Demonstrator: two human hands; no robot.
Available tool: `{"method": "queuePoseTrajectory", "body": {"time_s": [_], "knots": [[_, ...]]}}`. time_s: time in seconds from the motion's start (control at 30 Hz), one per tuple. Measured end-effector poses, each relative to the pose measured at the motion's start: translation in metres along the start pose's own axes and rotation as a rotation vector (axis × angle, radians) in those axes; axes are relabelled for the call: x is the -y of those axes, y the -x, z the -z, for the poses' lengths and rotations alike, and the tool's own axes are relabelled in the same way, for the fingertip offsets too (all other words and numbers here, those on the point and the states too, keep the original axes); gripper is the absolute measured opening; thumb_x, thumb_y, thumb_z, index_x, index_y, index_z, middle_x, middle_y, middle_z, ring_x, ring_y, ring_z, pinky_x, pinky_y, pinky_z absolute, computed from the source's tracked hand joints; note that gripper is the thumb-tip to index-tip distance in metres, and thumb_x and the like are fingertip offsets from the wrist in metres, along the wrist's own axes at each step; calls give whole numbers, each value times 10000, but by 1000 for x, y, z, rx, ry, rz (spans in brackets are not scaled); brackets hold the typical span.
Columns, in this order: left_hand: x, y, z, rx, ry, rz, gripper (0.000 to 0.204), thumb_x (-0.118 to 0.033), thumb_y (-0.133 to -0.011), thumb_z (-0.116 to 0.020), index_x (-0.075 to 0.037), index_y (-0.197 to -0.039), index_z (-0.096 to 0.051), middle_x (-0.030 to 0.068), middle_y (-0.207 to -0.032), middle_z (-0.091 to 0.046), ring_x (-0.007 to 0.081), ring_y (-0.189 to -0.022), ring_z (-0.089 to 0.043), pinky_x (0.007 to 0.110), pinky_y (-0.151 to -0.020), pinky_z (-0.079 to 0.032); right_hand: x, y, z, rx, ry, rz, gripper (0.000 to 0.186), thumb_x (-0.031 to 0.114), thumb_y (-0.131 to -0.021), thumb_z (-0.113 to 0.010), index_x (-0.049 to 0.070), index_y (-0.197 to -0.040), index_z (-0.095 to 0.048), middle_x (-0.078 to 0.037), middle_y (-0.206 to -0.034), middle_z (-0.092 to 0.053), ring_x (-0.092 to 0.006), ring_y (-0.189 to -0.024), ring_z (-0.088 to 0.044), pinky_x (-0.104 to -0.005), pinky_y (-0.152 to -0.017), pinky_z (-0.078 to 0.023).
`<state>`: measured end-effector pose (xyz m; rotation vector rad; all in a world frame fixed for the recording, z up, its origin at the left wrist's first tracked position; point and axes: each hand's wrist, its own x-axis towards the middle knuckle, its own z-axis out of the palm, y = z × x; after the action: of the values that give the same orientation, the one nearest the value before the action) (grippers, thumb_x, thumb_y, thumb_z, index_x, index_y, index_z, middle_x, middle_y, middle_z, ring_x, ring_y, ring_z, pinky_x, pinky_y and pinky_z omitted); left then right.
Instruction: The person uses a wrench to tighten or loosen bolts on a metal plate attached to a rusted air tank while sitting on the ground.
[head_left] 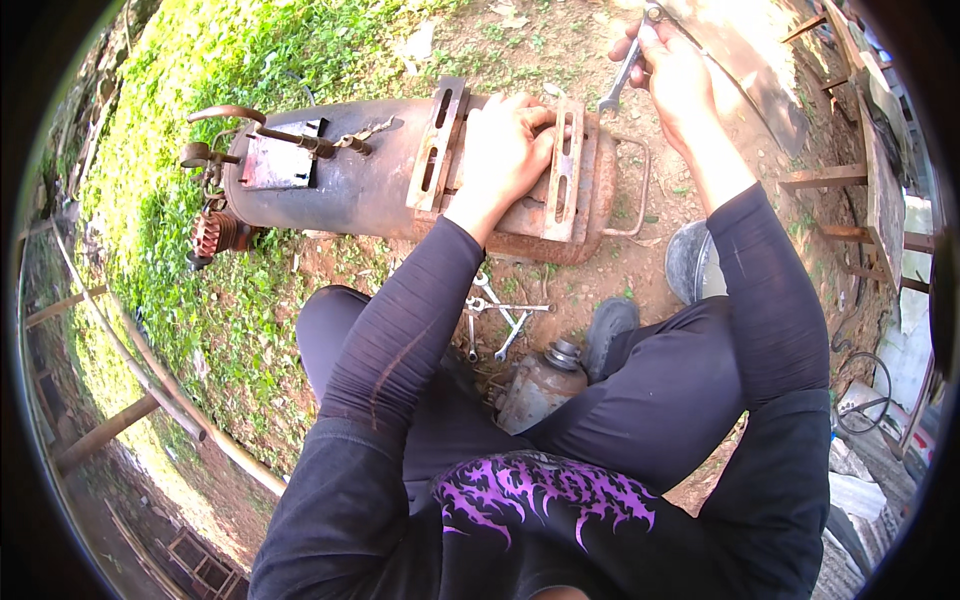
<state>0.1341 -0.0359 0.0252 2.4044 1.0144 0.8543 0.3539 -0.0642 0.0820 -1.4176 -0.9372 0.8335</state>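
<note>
An elongated, rusty metal tank (340,205) lies on its side before me, with two slotted metal brackets (432,145) across its right part. My left hand (510,145) rests between the brackets, fingers bent over the top beside the right bracket (562,180); what they grip is hidden. Up at the right, away from the tank, my right hand (660,70) holds a metal wrench (620,82) upright at a slant. Several more wrenches (510,308) lie crossed on the dirt below the tank, between it and my legs.
A rusty metal cylinder (540,390) sits between my legs, and a dark bucket (688,260) is by my right knee. Grass (130,150) borders the dirt at left. Wooden poles (150,360) run along the left edge; metal frames (850,175) and a hose (868,420) are at right.
</note>
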Motion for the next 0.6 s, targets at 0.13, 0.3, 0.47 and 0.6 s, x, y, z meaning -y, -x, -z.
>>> {"method": "queuePoseTrajectory", "body": {"time_s": [0.13, 0.3, 0.47, 0.6], "knots": [[-6, 2, 0, -13, -124, -44, 183, -244, -828, -720, -93, -931, -726, 78, -927, -655, 287, -931, -608, 398, -808, -463, -1, -2, -1, -7, -8, -33, 246, 217, -1089, -421, 44, -1166, -579, -46, -953, -698, -48, -681, -478, -223, -674, -446], [-1, -1, -2, 8, -179, -127, 196, -239, -866, -681, -61, -946, -657, 114, -928, -631, 326, -931, -598, 429, -809, -474, -1, -2, -3, -11, -11, -29, 244, 214, -1090, -418, 44, -1175, -571, -53, -959, -701, -47, -677, -477, -224, -671, -447], [11, -7, 3, 61, -90, -229, 226, -252, -873, -688, -40, -947, -656, 129, -911, -628, 321, -925, -608, 413, -817, -491, 2, 2, -4, 26, 19, -22, 250, 217, -1091, -416, 40, -1181, -569, -55, -963, -702, -46, -680, -478, -230, -678, -453], [11, -8, 1, 60, -37, -251, 197, -268, -875, -684, -71, -870, -674, 93, -827, -623, 295, -865, -623, 411, -779, -501, -5, -3, 4, 6, 19, -38, 258, 218, -1091, -417, 35, -1187, -572, -55, -969, -703, -45, -679, -478, -230, -682, -455]]}}
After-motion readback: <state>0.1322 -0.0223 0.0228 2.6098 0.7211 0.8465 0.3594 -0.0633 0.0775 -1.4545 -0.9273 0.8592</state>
